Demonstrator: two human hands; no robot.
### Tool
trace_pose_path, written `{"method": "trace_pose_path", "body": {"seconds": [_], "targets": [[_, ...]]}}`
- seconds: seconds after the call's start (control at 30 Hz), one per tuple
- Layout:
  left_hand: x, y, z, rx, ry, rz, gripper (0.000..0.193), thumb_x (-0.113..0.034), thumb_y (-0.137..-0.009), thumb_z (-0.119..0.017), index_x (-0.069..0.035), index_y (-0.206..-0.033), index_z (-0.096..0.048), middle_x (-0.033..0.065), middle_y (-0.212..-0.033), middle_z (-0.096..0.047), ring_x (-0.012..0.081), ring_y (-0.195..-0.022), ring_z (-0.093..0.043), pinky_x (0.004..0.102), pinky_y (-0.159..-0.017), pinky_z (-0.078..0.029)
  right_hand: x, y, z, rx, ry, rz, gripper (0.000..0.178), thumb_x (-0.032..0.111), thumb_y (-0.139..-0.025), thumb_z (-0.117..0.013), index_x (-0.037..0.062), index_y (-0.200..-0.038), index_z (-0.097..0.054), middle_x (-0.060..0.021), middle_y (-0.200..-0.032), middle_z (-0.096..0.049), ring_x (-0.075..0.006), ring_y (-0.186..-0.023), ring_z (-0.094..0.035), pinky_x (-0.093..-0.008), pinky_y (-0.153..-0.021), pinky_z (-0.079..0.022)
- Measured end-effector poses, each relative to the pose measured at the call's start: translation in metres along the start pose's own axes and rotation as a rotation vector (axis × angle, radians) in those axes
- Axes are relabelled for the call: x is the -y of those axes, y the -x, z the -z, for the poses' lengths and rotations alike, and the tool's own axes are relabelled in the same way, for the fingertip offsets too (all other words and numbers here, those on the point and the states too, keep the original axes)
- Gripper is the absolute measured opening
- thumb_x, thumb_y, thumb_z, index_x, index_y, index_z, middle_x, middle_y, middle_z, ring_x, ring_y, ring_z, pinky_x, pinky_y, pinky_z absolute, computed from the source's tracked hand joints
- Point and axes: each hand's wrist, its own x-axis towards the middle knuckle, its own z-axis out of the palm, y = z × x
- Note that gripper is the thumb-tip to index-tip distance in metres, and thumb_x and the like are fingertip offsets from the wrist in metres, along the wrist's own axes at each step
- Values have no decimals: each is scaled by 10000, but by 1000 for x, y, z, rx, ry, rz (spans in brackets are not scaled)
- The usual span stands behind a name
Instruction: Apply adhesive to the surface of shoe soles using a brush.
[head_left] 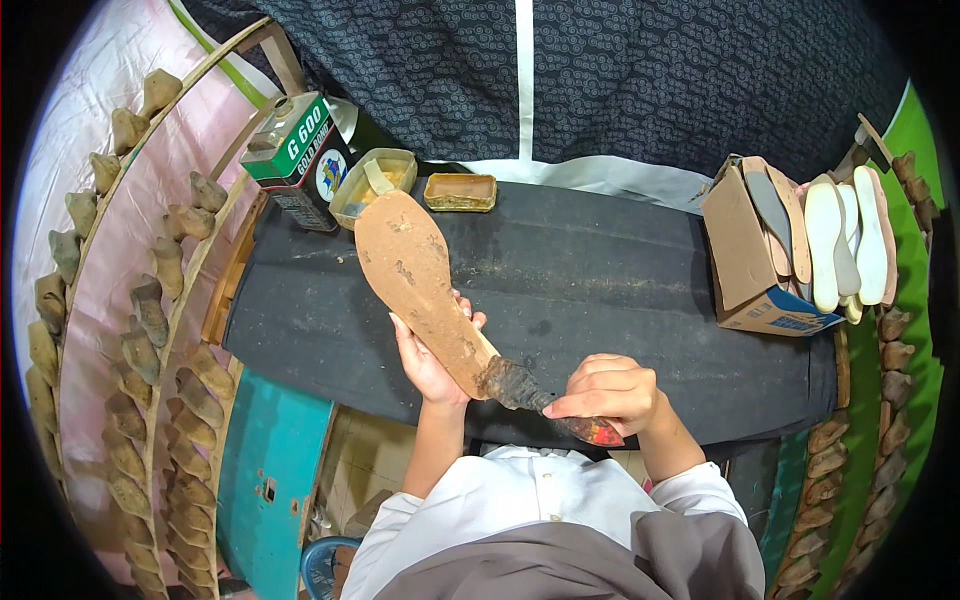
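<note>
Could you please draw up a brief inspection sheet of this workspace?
Surface: table covered in dark cloth, with pale marks.
Job's things: brown sole-shaped piece with rough patches; dark wrapped piece at its narrow end; whether joined is unclear.
Clutter: green-and-black can, plastic tub and small amber tray left of centre; cardboard box with insoles at right.
Hands: left hand holds the brown sole-shaped piece; right hand grips the dark wrapped piece.
Cables: nothing seen.
Surroundings: foot-shaped forms along both sides; patterned cloth beyond the table.
</note>
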Motion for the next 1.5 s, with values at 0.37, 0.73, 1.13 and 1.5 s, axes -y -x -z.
{"method": "trace_pose_path", "body": {"seconds": [0.37, 0.73, 1.13, 1.5], "targets": [[10, 4, 0, 27, -4, 120, 547, -482, -967, -240, -44, -1221, -446, 130, -1015, -514, 224, -842, -482, 366, -703, -426, 5, -6, 1, -65, 73, -31, 232, 0, -611, -681, -14, -842, -698, -72, -652, -596, -196, -579, -589, -280, -525, -461], [6, 0, 2, 35, 5, 88, 583, -516, -959, -235, -44, -1232, -442, 124, -1001, -522, 218, -844, -483, 358, -716, -421, 12, -1, 5, -26, 40, -75, 307, -18, -585, -653, -12, -890, -679, -79, -669, -590, -208, -567, -570, -292, -538, -451], [7, 3, -3, -102, -212, 107, 634, -560, -943, -232, -20, -1194, -449, 120, -970, -521, 196, -817, -498, 345, -725, -423, 13, -10, 0, -86, 236, -235, 336, 31, -626, -780, 29, -929, -636, -98, -865, -634, -216, -723, -635, -288, -631, -527], [-3, 3, 6, -78, -144, -51, 616, -551, -947, -229, -26, -1191, -439, 110, -983, -493, 198, -829, -467, 334, -710, -407, 5, -12, -21, -205, 416, -178, 247, 73, -667, -771, 26, -862, -626, -72, -787, -630, -213, -703, -637, -284, -622, -535]]}}
